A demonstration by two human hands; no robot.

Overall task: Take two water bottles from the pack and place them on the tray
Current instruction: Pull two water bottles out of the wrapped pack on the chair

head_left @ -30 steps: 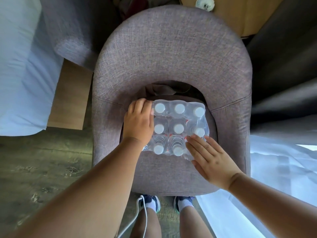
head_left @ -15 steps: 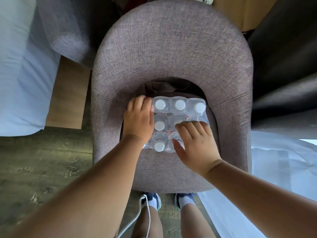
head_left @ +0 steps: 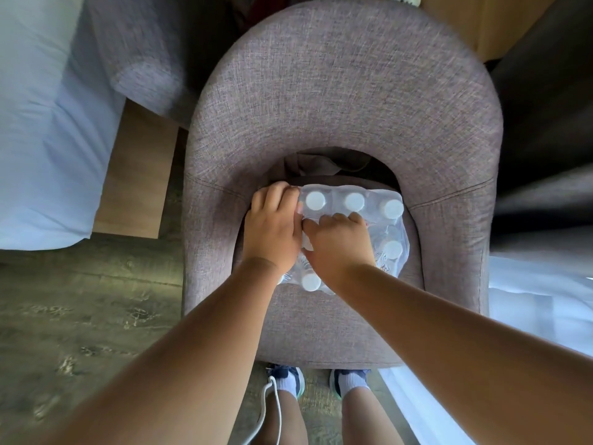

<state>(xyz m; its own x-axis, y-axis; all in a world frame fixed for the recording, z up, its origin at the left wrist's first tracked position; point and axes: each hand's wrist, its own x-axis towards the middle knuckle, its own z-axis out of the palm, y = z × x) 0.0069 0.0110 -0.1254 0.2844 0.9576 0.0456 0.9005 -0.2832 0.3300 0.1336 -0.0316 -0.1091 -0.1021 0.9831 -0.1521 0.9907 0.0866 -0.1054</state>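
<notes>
A shrink-wrapped pack of water bottles [head_left: 354, 202] with white caps stands on the seat of a grey fabric armchair [head_left: 340, 101]. My left hand [head_left: 272, 229] grips the pack's left side, fingers curled over its far left corner. My right hand [head_left: 340, 245] lies on top of the pack's middle, fingers bent and pressing into the plastic wrap beside the left hand. The hands hide the middle bottles. Several caps show along the far row, at the right edge and at the near left. No tray is in view.
The armchair's curved back and arms surround the pack on three sides. A bed with a pale blue sheet [head_left: 41, 123] is at the left, sheer curtain fabric [head_left: 539, 303] at the right. My feet [head_left: 317, 385] and a white cable [head_left: 269, 409] are below the chair on the wood floor.
My right hand has moved left and farther across the pack's top, from its near right corner to the middle, and its fingers have curled into the wrap. The left hand has kept its grip.
</notes>
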